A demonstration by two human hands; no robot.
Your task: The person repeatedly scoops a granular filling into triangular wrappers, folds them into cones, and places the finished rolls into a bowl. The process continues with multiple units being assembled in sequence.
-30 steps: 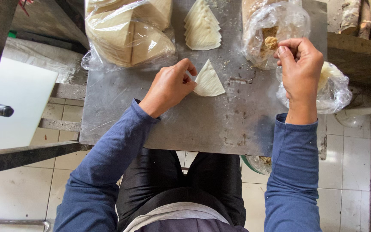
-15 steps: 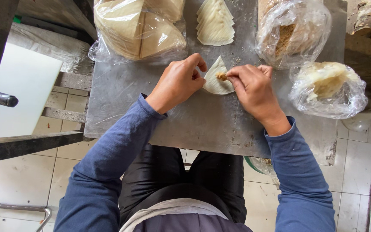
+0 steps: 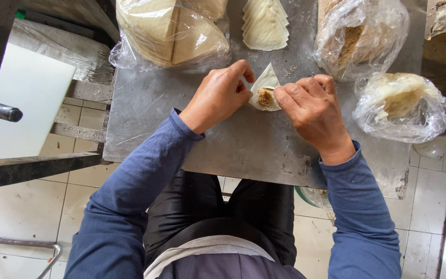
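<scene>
3 clear plastic bags sat on the metal table: big one top-left point(image 3: 174, 33) w/ stacked pale wrappers; one top-right point(image 3: 360, 36) w/ brown crumbly filling; a smaller crumpled one at the right edge point(image 3: 401, 106), pale contents. No labels, signs or screens.

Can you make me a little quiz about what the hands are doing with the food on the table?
1. True or false: both hands touch the small wrapper with brown filling on it.
2. Which hand is closer to the bag of brown crumbs: the left hand or the right hand?
3. What lies at the top middle of the metal table: A) a stack of pale wrappers, B) a knife, C) a bowl of soup?

Key: 1 true. 2 the right hand. 3 A.
</scene>
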